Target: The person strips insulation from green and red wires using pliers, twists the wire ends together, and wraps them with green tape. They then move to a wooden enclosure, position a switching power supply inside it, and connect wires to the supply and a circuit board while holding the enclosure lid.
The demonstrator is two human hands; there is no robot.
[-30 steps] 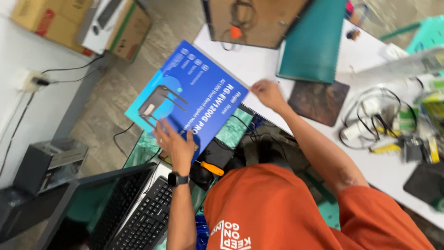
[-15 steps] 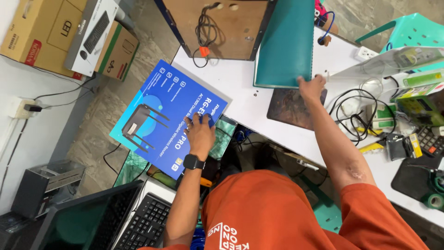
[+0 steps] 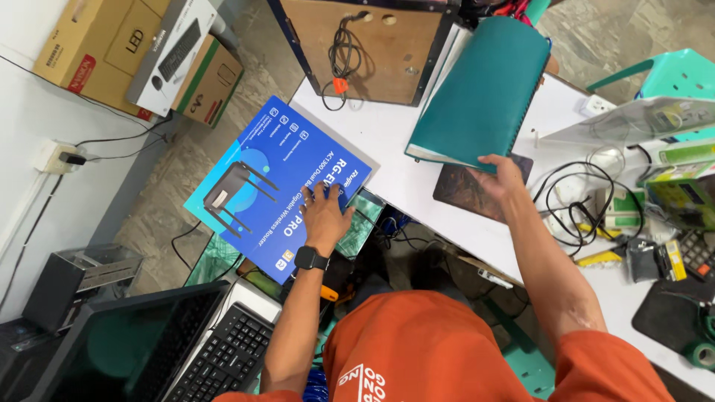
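Two bare hands reach out from a person in an orange shirt, seen from above. Their left hand [image 3: 325, 212], with a black watch [image 3: 310, 259] on the wrist, lies flat with fingers spread on a blue router box [image 3: 261, 175], which rests tilted, partly on the corner of the white surface [image 3: 387, 141] and partly out over the floor. Their right hand [image 3: 500, 173] grips the lower edge of a teal folder [image 3: 484, 93], held tilted above the surface, just over a dark brown mat [image 3: 469, 192]. Tangled cables [image 3: 577, 205] lie near the right forearm. A wooden panel [image 3: 372, 45] stands at the far edge. A black keyboard [image 3: 223, 357] and a dark monitor [image 3: 112, 350] sit at lower left
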